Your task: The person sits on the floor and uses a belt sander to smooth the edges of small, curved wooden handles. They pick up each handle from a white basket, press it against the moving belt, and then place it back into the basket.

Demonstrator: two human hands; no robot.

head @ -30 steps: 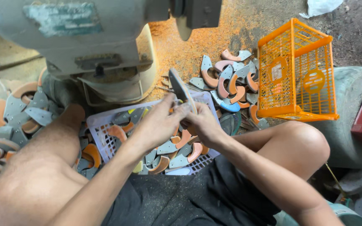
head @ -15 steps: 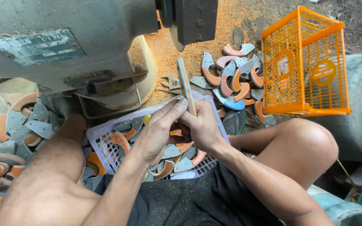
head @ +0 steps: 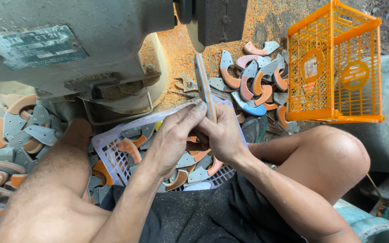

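Could slip or get nicked: left hand (head: 172, 139) and right hand (head: 223, 135) both pinched tight on the bottom end of the thin curved piece (head: 205, 87), fingertips close to where the top end points up at the dark block (head: 221, 20) of the big grey machine (head: 68, 49), with slippery orange dust all around. Held standing up on its edge, just above the white basket (head: 109, 150) of grey and orange pieces in the lap. Farther off, beyond the white basket, a loose pile of pieces (head: 253, 83) beside an orange basket (head: 334, 67).
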